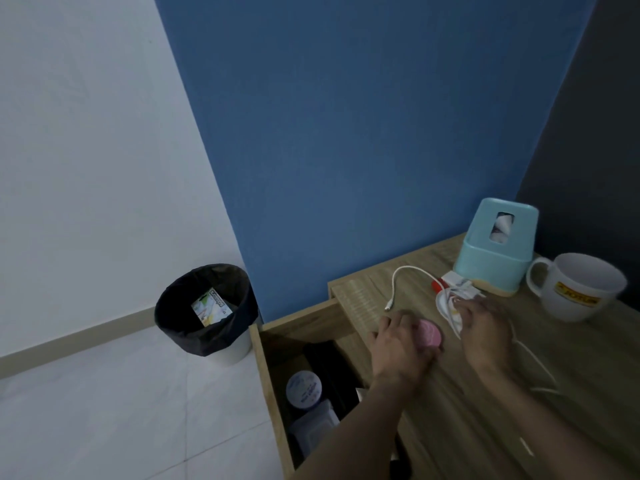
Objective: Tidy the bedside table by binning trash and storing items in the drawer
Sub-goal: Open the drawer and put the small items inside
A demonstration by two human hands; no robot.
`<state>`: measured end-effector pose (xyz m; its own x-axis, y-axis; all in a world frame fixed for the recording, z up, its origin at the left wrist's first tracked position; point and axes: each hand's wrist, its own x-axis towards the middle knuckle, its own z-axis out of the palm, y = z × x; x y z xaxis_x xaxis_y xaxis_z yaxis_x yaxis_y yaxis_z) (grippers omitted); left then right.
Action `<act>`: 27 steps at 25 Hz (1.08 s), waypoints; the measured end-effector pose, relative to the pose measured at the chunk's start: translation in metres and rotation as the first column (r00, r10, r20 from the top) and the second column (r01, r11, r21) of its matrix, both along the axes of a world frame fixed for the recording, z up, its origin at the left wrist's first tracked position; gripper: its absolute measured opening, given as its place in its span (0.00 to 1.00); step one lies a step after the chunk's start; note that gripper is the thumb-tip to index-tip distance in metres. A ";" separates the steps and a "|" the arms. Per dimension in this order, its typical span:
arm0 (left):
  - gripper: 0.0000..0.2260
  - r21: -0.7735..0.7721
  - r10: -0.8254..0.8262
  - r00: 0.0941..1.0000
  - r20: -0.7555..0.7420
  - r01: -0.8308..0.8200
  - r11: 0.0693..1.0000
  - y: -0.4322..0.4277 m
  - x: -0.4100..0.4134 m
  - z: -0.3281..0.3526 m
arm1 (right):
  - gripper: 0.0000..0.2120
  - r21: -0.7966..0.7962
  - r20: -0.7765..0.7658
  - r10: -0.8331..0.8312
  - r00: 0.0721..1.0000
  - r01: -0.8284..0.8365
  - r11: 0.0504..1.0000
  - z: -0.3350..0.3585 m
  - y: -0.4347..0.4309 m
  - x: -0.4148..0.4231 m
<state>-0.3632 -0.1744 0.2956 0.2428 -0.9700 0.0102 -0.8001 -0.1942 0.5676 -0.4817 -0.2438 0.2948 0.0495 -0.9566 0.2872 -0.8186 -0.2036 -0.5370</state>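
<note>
Fingers of the left hand (pixel 398 344) curl round a pink round case (pixel 430 336) near the table (pixel 450 427) edge — small, light, rigid, best held by its sides. Right hand (pixel 485 327) pinches a crumpled white wrapper (pixel 450 306) — soft, weightless. Drawer (pixel 273 393) lies open, left.

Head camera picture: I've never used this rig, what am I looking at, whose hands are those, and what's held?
There is no machine: one camera worn on a person's head looks down at their bare hands. The left hand grips a pink round object. The right hand rests on a white crumpled wrapper; whether it grips it is unclear. On the wooden bedside table stand a teal tissue box and a white mug, with a white cable lying loose. The drawer is open. A bin stands on the floor.
</note>
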 end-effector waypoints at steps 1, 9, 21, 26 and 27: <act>0.22 0.001 -0.004 1.000 -0.012 0.004 1.000 0.000 0.000 0.001 | 0.11 0.021 -0.030 -0.024 0.999 0.025 0.999 0.000 -0.002 -0.003; 0.20 0.033 -0.009 0.984 -0.179 0.015 0.999 0.010 0.005 0.015 | 0.34 0.374 0.073 -0.011 0.997 -0.017 0.927 0.026 -0.002 -0.012; 0.23 0.058 0.103 0.976 -0.193 -0.093 0.994 0.047 0.025 0.017 | 0.19 0.737 0.447 -0.312 0.838 -0.147 0.660 0.073 0.023 -0.009; 0.24 0.117 0.264 0.921 -0.285 -0.240 0.964 0.077 0.049 -0.003 | 0.15 0.655 0.600 -0.254 0.758 -0.283 0.701 0.045 0.070 0.051; 0.24 0.160 0.298 0.906 -0.301 -0.260 0.952 0.084 0.052 -0.010 | 0.15 0.634 0.614 -0.232 0.754 -0.296 0.714 0.039 0.080 0.060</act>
